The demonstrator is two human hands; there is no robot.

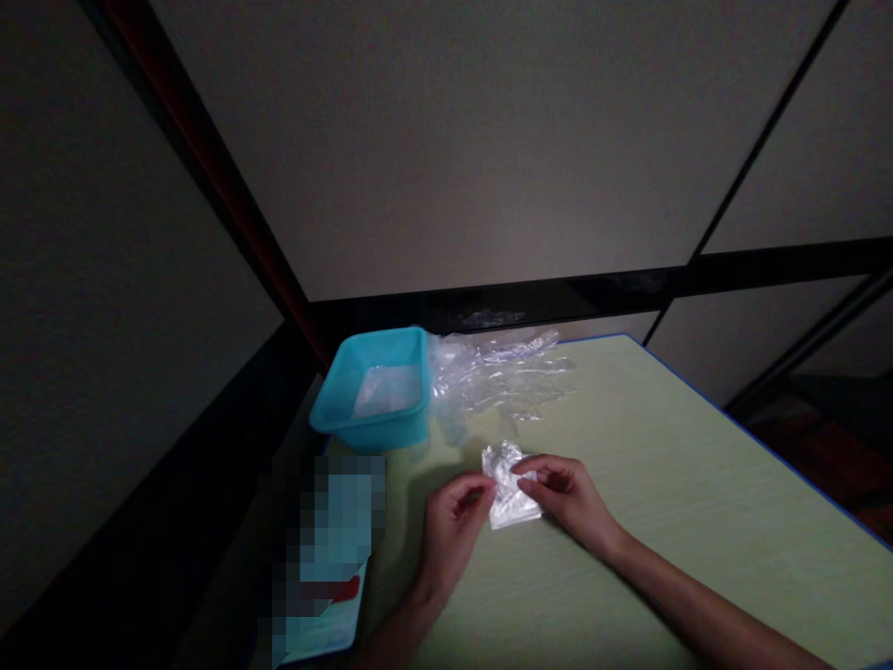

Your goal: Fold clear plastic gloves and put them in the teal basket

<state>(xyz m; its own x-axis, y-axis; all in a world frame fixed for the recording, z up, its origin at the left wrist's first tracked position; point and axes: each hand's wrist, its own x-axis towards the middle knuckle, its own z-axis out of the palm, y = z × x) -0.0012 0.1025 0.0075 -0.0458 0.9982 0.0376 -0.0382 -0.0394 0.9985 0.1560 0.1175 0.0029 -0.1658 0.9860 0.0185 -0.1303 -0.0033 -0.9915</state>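
The left hand (pixel 450 521) and right hand (pixel 568 493) each pinch an edge of a small folded clear plastic bag (pixel 509 484), their grip closed on it, low over the green desk (pixel 662 521). Behind it lies a loose pile of clear plastic gloves (pixel 502 377), touching a teal plastic tub (pixel 373 386) to their left.

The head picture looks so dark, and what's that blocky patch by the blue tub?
Head view: dim all round, light falling mostly on the green table; the plastic packet between both hands glints; a pixelated patch left of the left hand hides what's there; straight beams look slanted.
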